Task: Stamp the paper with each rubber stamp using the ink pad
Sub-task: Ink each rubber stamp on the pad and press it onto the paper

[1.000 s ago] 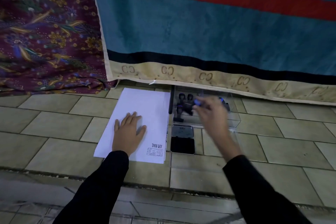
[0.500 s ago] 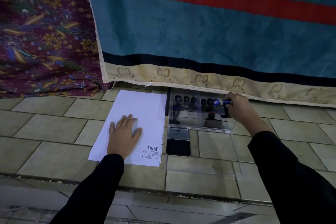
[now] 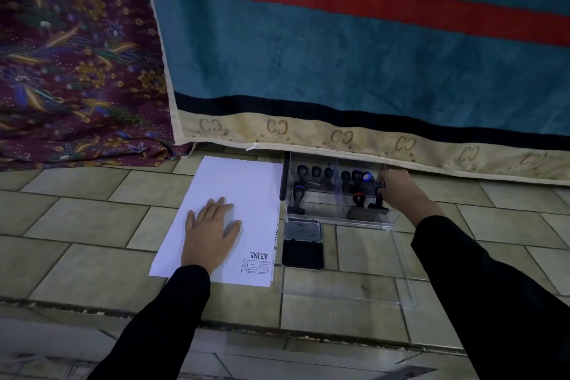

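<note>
The left hand lies flat with open fingers on the paper on the floor, while the right hand closes its fingers around a black stamp in the clear box. It looks like the picking-a-stamp step; next the stamp must go onto the open ink pad just beside the paper, then press on a blank spot

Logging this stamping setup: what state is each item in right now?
Ink pad: lid open.
Clear stamp box: open.
Paper: flat, two prints at one corner.
Left hand: flat on paper.
Right hand: fingers closed on black-handled stamp in the box.
</note>
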`<state>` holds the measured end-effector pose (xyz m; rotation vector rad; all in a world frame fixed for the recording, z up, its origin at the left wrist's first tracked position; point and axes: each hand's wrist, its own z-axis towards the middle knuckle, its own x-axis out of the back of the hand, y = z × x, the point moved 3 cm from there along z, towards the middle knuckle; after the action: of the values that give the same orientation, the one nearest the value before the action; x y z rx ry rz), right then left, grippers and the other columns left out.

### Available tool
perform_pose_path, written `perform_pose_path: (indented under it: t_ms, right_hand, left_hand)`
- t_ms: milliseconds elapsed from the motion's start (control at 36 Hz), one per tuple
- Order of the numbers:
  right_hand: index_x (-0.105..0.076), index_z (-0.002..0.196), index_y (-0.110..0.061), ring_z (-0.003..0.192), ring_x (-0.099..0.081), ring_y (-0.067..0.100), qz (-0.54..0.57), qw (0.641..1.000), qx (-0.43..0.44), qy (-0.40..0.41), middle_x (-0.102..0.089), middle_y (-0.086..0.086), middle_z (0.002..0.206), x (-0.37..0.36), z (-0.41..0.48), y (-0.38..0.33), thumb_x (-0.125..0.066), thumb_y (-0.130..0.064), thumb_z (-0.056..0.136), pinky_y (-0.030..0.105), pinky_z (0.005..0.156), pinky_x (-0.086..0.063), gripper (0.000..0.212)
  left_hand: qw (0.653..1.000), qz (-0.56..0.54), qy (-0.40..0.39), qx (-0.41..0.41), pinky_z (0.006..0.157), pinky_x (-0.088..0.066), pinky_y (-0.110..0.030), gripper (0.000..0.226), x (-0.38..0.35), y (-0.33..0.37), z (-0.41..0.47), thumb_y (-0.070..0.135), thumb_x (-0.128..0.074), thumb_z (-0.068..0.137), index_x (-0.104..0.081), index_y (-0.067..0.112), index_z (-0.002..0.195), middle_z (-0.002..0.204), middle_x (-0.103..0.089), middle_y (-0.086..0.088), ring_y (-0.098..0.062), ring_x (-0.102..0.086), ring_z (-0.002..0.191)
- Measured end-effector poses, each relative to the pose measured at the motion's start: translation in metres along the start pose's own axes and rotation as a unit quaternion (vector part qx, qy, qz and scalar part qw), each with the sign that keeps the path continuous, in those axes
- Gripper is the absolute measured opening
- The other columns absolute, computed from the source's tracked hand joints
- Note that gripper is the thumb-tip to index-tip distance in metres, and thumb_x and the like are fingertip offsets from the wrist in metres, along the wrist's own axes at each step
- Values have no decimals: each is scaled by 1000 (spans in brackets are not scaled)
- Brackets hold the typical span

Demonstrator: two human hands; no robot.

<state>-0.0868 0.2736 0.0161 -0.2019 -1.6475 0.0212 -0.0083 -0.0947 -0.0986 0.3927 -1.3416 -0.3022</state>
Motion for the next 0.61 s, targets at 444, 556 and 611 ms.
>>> perform_pose_path:
  t_ms: [444, 556, 611]
  right_hand:
    - [-67, 96, 4, 85, -62, 26, 53, 998, -38, -1, -64, 19, 89, -12, -5, -12, -53, 0, 88, 28, 69, -43, 17]
    - [-69, 90, -5, 76, -60, 23, 94, 992, 42, 72, -69, 13, 90, -8, -13, -42, -53, -11, 91, 28, 65, -48, 17]
    - [-70, 96, -9, 82, -62, 19, 148, 981, 105, 60, -71, 10, 99, -13, -14, -66, -57, -11, 89, 25, 74, -48, 15]
  left_hand:
    - [1000, -8, 2, 0, 120, 0, -44, 45, 2, 2, -1, 41, -45, 97, -45, 26, 139, 156, -32, 6, -12, -17, 147]
    - [1000, -17, 0, 2, 121, 1, -44, 44, 2, 1, -2, 41, -45, 97, -45, 27, 139, 156, -31, 7, -10, -16, 147]
    - [1000, -31, 0, 2, 120, 1, -43, 44, 2, 0, -1, 41, -47, 97, -46, 27, 138, 156, -32, 7, -10, -17, 147]
